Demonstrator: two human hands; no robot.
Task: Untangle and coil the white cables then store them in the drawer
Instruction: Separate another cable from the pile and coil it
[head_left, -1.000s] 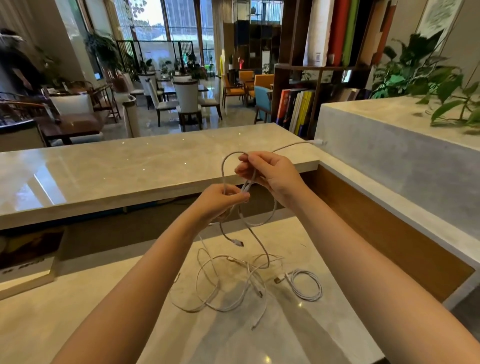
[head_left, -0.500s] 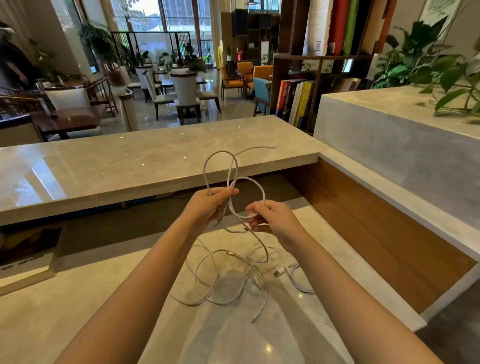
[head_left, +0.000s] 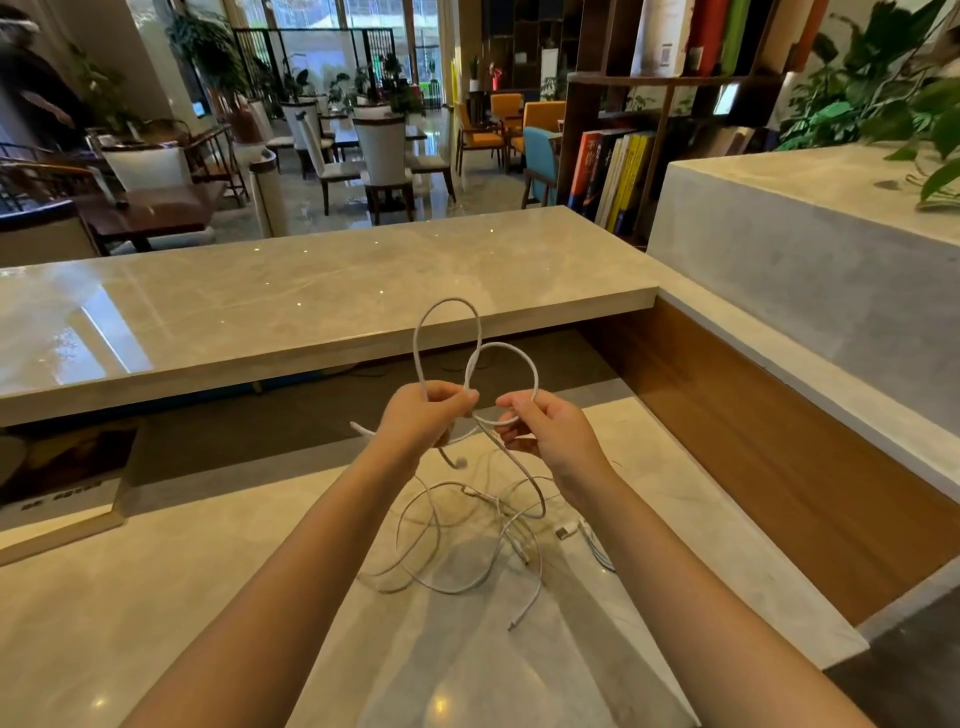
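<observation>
**Coiling barely begun, most work left**

Your left hand (head_left: 421, 415) and right hand (head_left: 545, 436), close together, each pinch one white cable (head_left: 417, 338). Two loops stand above them, and the tail hangs below. Under your hands the rest of the cables (head_left: 452, 591) lie tangled on the counter (head_left: 208, 597). A small bundle (head_left: 597, 551) by your right forearm looks coiled. No drawer in view, so nothing looks stored.

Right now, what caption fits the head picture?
Left hand and right hand hold a looped white cable above tangled cables.
</observation>
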